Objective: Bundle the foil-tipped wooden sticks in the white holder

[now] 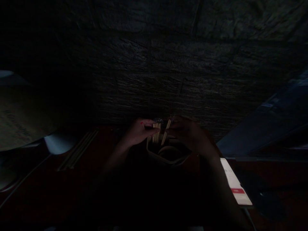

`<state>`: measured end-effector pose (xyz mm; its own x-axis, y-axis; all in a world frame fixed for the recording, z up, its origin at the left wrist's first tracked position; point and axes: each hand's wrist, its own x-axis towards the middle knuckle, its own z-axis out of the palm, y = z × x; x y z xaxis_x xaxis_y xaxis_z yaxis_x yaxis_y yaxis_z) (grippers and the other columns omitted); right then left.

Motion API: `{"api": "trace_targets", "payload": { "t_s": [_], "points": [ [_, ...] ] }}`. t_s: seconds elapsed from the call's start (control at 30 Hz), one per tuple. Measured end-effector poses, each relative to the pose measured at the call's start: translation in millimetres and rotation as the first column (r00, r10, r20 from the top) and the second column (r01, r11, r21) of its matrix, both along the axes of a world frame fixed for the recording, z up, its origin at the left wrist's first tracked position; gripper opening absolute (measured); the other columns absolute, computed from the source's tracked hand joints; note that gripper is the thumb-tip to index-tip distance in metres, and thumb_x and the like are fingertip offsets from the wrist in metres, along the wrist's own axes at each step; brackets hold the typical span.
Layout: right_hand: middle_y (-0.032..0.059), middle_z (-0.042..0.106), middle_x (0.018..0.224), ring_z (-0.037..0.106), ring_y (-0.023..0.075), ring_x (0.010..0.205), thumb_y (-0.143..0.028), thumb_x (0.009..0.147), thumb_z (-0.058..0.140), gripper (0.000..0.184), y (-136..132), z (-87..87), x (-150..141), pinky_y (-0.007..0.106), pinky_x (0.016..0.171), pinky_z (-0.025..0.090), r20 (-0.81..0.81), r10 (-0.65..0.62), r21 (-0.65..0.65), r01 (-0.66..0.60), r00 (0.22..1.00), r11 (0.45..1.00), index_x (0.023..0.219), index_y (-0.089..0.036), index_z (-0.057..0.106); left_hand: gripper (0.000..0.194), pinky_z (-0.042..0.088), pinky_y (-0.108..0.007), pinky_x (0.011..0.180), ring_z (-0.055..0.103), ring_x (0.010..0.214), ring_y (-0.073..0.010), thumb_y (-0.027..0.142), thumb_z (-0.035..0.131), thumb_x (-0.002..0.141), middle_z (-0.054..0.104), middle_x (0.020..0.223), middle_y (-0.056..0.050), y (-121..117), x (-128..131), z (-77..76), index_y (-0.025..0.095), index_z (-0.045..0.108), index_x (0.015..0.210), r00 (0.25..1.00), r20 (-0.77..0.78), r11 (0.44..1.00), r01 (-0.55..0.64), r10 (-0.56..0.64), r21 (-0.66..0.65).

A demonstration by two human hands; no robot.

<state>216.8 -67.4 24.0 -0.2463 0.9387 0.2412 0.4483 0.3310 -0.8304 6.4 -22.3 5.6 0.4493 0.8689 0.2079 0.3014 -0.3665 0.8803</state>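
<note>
Dark brick wall (163, 64); left hand (141, 131) grips sticks (156, 133), right hand (184, 130) another pair (166, 132).

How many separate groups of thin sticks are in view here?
3: one bunch in the left hand, a smaller group at the right hand, and another group lying off to the left. Others may be hidden in the dark.

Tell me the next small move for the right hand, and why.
Probably ease the slanting sticks in the right hand toward the bundle in the left hand, tilting them more upright: a gap separates the two groups, and the bundle stands straighter over the open container.
</note>
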Motion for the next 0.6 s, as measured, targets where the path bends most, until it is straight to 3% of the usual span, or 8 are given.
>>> {"api": "trace_targets", "payload": {
  "t_s": [0.2,0.6],
  "points": [
    [0.0044,0.077,0.097,0.073,0.0209,0.085,-0.020,0.082,0.066,0.023,7,-6.2,-11,0.029,0.074,0.052,0.181,0.018,0.084,-0.033,0.983,0.996,0.104,-0.022,0.071,0.021,0.053,-0.033,0.084,0.070,0.094,-0.0226,0.024,0.068,0.079,0.076,0.102,-0.007,-1,1,3.1,0.015,0.074,0.097,1.000,-0.007,1.000,0.004,-0.004,0.012],
    [0.0022,0.077,0.090,0.072,0.0191,0.081,-0.020,0.080,0.066,0.014,11,-10.4,-7,0.028,0.069,0.052,0.114,0.048,0.047,-0.053,0.992,0.997,0.093,-0.022,0.072,0.022,0.053,-0.034,0.086,0.070,0.096,-0.0225,0.027,0.068,0.080,0.076,0.103,-0.006,0,1,-0.1,0.016,0.074,0.098,1.000,0.002,1.000,0.004,-0.004,0.017]
  ]
}}
